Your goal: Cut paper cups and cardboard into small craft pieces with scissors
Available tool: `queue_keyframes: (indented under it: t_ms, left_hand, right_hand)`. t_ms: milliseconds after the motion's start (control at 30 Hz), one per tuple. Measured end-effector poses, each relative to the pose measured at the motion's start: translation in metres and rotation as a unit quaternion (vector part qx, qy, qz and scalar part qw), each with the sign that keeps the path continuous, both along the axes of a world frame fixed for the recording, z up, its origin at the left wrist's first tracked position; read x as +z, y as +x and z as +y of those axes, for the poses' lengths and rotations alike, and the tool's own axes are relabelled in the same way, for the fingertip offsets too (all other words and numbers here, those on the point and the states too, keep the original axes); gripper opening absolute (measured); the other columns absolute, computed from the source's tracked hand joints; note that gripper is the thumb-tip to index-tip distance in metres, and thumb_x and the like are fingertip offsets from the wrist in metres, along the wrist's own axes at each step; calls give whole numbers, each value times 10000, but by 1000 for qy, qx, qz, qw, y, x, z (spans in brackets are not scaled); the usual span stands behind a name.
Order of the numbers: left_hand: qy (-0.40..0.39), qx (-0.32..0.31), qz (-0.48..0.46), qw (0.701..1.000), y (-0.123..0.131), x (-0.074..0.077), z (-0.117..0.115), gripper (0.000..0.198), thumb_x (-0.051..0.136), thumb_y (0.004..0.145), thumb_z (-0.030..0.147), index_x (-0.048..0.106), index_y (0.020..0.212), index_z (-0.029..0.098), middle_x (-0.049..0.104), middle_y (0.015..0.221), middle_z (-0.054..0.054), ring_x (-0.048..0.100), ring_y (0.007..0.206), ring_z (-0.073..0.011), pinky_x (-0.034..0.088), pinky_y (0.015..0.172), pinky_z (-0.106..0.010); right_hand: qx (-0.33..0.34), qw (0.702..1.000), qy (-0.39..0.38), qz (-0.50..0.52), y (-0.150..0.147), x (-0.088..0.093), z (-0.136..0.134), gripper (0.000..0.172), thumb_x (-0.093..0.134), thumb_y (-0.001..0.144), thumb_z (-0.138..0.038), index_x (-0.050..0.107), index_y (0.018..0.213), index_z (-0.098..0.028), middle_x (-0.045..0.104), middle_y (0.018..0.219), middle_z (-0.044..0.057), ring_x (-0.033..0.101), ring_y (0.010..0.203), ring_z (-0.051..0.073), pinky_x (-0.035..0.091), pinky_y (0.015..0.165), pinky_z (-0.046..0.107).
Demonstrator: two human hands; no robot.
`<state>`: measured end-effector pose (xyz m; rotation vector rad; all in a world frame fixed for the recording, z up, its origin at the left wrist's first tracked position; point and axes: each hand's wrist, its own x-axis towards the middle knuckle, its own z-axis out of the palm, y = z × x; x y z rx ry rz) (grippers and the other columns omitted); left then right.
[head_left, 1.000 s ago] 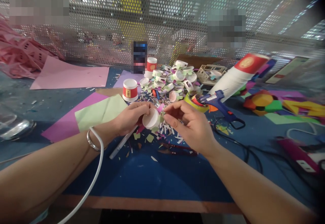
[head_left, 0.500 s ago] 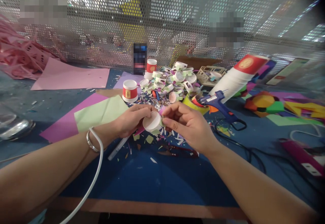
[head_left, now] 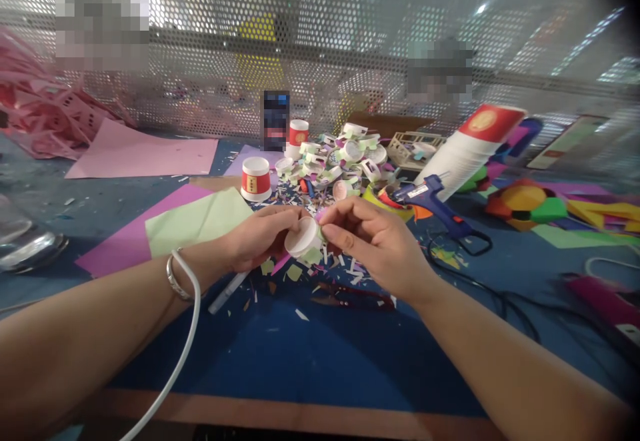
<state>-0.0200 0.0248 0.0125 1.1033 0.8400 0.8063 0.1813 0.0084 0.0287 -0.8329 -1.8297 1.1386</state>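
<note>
My left hand [head_left: 263, 231] is closed on a small white round cut-off paper cup bottom [head_left: 301, 238], its flat inner face turned toward me. My right hand [head_left: 377, 244] pinches a small pale green paper piece [head_left: 319, 234] at the right edge of that cup bottom. A bit of purple paper [head_left: 320, 214] shows between the two hands. Part of the fingers of my left hand is hidden behind the cup bottom. Below the hands lie dark-red-handled snips [head_left: 353, 296] and a whitish stick [head_left: 229, 292] among paper scraps.
Behind my hands is a heap of cut cup pieces [head_left: 345, 154]. A red-and-white paper cup [head_left: 256, 180] stands left of it. On the right are a blue glue gun [head_left: 435, 204], its black cable [head_left: 470, 271] and a leaning cup stack [head_left: 470, 148]. Green paper [head_left: 195, 221] lies left.
The cup bottom has shifted slightly right and tilted a little. My right hand still pinches at its edge, and the camera view has moved slightly.
</note>
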Motion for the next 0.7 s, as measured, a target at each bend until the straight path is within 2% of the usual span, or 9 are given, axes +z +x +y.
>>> queue_keyframes:
  t_ms: [200, 433, 567, 700]
  left_hand:
    - [-14, 24, -3, 1000, 2, 0, 0, 43, 526, 716, 157, 567, 716, 171, 485, 615, 14, 432, 466, -85, 305, 392, -205]
    - [-25, 78, -63, 995, 2, 0, 4, 40, 546, 719, 143, 566, 741, 169, 526, 629, 12, 474, 468, -79, 380, 408, -187]
    - [-32, 69, -76, 994, 3, 2, 2, 69, 545, 691, 127, 564, 743, 169, 546, 641, 9, 495, 482, -84, 419, 434, -195]
    - [-17, 72, -79, 994, 4, 0, 2, 17, 563, 745, 150, 560, 734, 163, 538, 669, 10, 497, 508, -84, 428, 448, -202]
  right_hand:
    - [-13, 1000, 8, -6, 0, -2, 2, 180, 663, 934, -363, 632, 988, -195, 609, 831, 10, 592, 713, 122, 499, 645, 260]
    - [-92, 995, 42, 5, 1, -4, 5, 188, 671, 925, -373, 623, 987, -202, 617, 797, 5, 599, 656, 129, 476, 566, 266]
    - [-82, 996, 22, 10, -1, -4, 4, 216, 661, 928, -405, 634, 941, -191, 602, 739, -3, 595, 638, 127, 476, 576, 268]
    - [-63, 998, -10, 11, -3, -4, 3, 247, 685, 906, -433, 641, 918, -190, 602, 754, -4, 593, 655, 125, 473, 608, 271]
